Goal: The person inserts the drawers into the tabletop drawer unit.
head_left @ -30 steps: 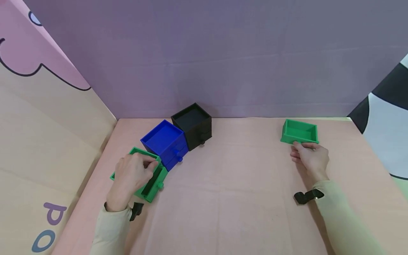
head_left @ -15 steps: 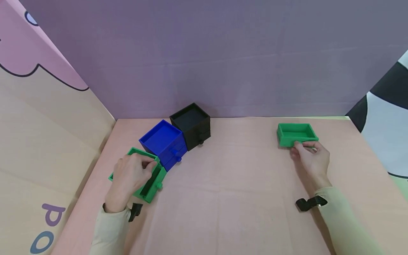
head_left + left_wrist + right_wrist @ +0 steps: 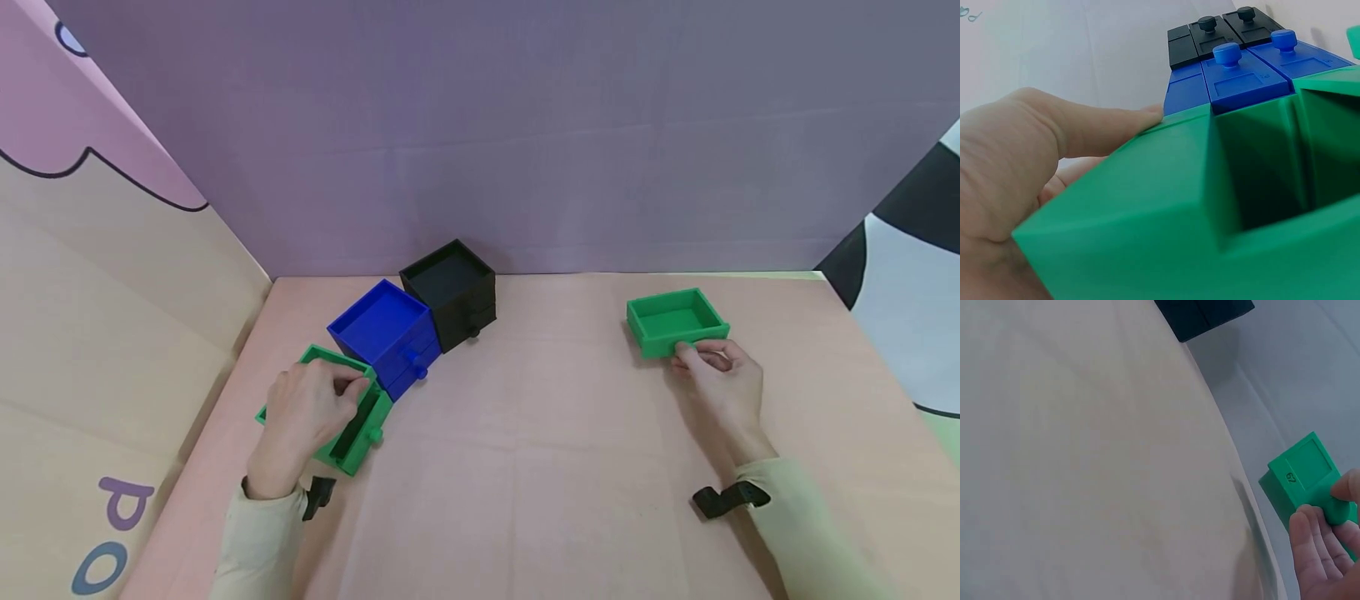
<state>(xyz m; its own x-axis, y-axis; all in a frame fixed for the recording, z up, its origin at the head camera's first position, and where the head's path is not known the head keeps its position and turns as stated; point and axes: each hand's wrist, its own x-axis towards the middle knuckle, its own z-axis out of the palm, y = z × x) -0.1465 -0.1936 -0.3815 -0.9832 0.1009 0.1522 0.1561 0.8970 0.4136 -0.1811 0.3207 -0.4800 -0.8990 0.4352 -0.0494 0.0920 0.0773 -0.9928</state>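
My left hand (image 3: 300, 421) grips the top edge of a green drawer box (image 3: 1129, 181) at the left of the table. A lower green drawer (image 3: 348, 457) with a round knob sticks partly out of its front, and the left wrist view shows a dark open slot beside it. On the right, my right hand (image 3: 723, 387) pinches the knob (image 3: 1335, 509) of a separate green drawer (image 3: 677, 318). That drawer looks empty and upright, its shadow falling on the table beneath it. Its front carries a small number.
A blue drawer box (image 3: 384, 329) touches the green one, and a black drawer box (image 3: 450, 287) stands behind it near the purple back wall (image 3: 525, 150). Each has two shut drawers with knobs. Pink cloth (image 3: 525, 450) covers the table between the hands.
My right hand has carried the green drawer leftward and slightly nearer, turning it on the way. The left hand and the drawer boxes stay where they were.
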